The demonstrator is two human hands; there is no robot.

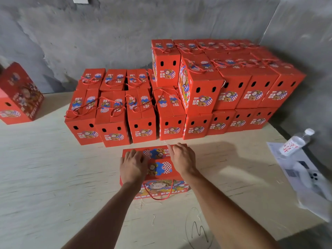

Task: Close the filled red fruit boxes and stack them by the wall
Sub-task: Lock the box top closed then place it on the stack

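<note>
Closed red boxes (179, 90) stand stacked against the grey wall (107, 33) on the pale counter (45, 168). Nearer, one red fruit box (158, 169) sits alone, with the left hand (133, 167) and right hand (182, 161) pressing flat, fingers straight, on its top flaps.

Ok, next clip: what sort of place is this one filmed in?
Probably an unfinished storeroom used for packing. Bare grey cement walls surround a pale plywood work surface, rows of closed red printed cardboard fruit boxes are stacked against the wall, and both hands press another box's lid.
</note>
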